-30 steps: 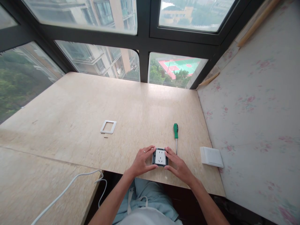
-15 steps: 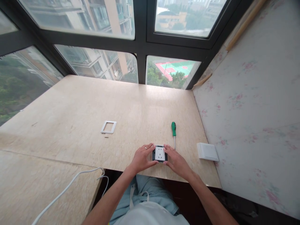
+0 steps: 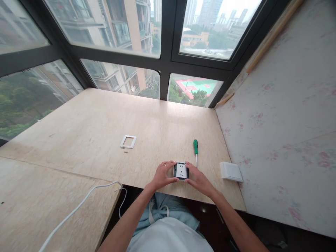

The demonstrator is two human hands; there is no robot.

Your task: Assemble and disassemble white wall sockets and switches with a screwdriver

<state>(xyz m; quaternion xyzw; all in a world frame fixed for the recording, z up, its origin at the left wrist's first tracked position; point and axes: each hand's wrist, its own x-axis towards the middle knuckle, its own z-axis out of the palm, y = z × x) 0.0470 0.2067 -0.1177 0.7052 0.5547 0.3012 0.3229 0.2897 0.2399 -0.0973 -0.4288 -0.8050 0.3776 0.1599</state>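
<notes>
A wall socket (image 3: 181,170) with a white face and dark edges sits between my two hands near the front edge of the tabletop. My left hand (image 3: 164,174) grips its left side, thumb below and fingers above. On the opposite side my right hand (image 3: 197,178) holds it the same way. Just beyond the right hand lies a screwdriver (image 3: 195,147) with a green handle, its shaft pointing toward me. A white square frame (image 3: 128,141) rests flat to the left, with a small thin piece (image 3: 126,152) close below it.
At the right, a white switch box (image 3: 231,171) stands against the flowered wall (image 3: 278,147). A white cable (image 3: 78,206) runs over the lower-left surface and drops past its edge. Dark-framed windows (image 3: 165,66) border the far side of the beige tabletop (image 3: 157,126).
The camera view has tilted up and shifted slightly, so more skyline shows. Both hands keep their hold on the socket, which stays in about the same place.
</notes>
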